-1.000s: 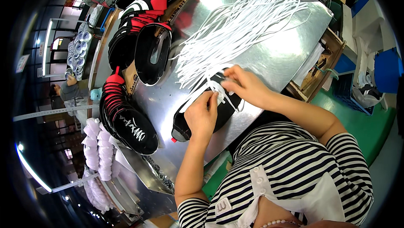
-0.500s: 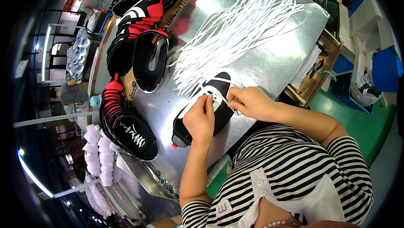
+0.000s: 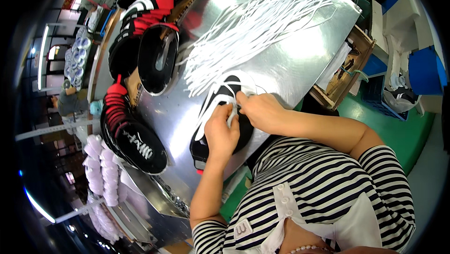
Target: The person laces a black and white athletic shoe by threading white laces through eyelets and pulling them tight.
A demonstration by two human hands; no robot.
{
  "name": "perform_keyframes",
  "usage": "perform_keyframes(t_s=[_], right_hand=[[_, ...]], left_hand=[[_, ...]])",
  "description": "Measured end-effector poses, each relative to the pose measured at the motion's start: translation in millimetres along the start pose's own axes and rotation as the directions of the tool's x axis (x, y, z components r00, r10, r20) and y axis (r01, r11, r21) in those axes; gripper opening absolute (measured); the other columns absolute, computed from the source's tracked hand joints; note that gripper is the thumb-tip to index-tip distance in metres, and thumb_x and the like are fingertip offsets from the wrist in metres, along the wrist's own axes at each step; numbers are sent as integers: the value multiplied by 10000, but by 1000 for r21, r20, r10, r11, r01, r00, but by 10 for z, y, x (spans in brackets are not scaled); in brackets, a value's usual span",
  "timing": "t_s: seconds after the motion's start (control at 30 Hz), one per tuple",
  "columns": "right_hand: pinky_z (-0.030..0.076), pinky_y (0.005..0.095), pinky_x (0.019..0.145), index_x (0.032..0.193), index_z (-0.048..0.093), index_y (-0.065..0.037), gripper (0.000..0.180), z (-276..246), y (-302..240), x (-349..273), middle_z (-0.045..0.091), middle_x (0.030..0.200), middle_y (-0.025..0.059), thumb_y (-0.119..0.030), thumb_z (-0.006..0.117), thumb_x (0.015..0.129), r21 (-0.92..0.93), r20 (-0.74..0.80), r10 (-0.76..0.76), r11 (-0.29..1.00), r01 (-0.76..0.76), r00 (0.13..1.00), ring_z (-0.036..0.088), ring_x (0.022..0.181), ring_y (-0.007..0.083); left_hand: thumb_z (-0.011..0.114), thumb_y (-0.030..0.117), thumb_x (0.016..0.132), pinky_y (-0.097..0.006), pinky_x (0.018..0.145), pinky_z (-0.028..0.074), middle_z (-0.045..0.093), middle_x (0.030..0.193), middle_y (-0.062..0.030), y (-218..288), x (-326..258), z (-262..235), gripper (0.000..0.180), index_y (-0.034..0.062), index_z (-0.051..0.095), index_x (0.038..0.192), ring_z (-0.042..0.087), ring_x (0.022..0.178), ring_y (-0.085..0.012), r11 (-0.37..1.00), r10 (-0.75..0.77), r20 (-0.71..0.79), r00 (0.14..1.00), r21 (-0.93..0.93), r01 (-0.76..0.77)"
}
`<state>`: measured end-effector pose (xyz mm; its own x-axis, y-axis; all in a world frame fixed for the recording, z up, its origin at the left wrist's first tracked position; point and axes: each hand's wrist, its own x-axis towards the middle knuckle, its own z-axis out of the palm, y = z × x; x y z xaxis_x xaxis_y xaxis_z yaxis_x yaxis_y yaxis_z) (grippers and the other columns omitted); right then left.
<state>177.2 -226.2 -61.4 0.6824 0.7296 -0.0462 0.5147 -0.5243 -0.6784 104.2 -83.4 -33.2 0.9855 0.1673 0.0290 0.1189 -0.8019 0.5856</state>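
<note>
A black shoe with white stripes point(image 3: 213, 113) lies on the shiny metal table point(image 3: 290, 61) right in front of me. My left hand point(image 3: 221, 134) rests on its upper and pinches a white lace. My right hand point(image 3: 258, 108) grips the same lace point(image 3: 233, 113) from the other side, at the shoe's eyelets. Both hands touch the shoe and cover its middle. A big loose bundle of white laces point(image 3: 253, 24) spreads over the table just beyond the shoe.
Rows of black and red shoes point(image 3: 126, 127) lie stacked along the table's left edge, with an upturned black shoe point(image 3: 157, 59) among them. A wooden box point(image 3: 342, 73) stands at the table's right end. White spools point(image 3: 101, 174) sit lower left. Green floor lies to the right.
My right hand has drawn in closer to my left over the shoe, pulling the lace down through the eyelets. The shoe has stayed in place.
</note>
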Motion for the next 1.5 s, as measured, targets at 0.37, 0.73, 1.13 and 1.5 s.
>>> perform_keyframes(t_s=[0.37, 0.73, 1.13, 1.5], right_hand=[[488, 444, 522, 950, 477, 2, 207, -22, 8, -189, 627, 730, 147, -58, 627, 820, -113, 11, -251, 961, 251, 968, 640, 636, 365], [480, 410, 567, 972, 535, -59, 158, 12, 0, -608, 652, 788, 114, -146, 646, 900, 162, -247, -161, 965, 205, 956, 639, 679, 328], [539, 356, 606, 990, 697, -56, 265, 62, 80, -570, 691, 973, 105, -133, 714, 738, -173, -506, -632, 741, 649, 586, 667, 681, 324], [542, 338, 794, 1097, 681, -47, 322, -235, 232, -688, 705, 987, 96, -273, 701, 869, 321, 133, -299, 915, 245, 945, 687, 865, 258]], left_hand=[[649, -16, 765, -407, 676, 478, 605, 857, -144, -70, -191, 20, 244, 4, 658, 1009, 613, 777, -353, 995, 64, 67, 996, -76, -59], [691, 45, 806, -365, 607, 476, 626, 842, -99, 237, -541, -177, 275, 52, 654, 1078, 606, 669, -290, 989, 105, -94, 990, 116, -94], [734, 112, 707, -386, 839, 549, 700, 880, -32, 55, -690, -250, 83, 126, 705, 784, 688, 799, -201, 662, 749, -432, 503, 500, -558], [796, 98, 772, -426, 962, 496, 684, 1104, -11, -370, -836, -398, 479, 158, 587, 1200, 632, 1072, -237, 454, 858, -276, 434, 803, -386]])
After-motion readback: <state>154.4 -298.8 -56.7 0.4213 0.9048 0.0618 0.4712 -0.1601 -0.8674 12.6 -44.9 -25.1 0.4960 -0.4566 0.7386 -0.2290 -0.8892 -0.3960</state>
